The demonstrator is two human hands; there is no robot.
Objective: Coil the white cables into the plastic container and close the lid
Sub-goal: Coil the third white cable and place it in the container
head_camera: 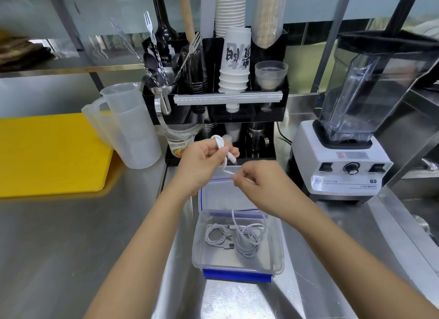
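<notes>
item: white cable (219,145), folded loops gripped in left hand (202,162), held above plastic container (278,254) so the coil likely drops straight in. right hand (256,181) pinches the free end, prob. feeding the next wrap. two coiled cables (235,239) already inside. lid (223,195) open behind.

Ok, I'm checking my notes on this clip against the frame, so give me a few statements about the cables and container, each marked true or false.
1. The left hand holds a looped white cable. True.
2. The plastic container is empty. False: coiled cables lie inside.
3. The lid is shut. False: it stands open behind the container.
4. The right hand pinches the cable's end. True.
5. The blender stands left of the container. False: it stands to the right.
</notes>
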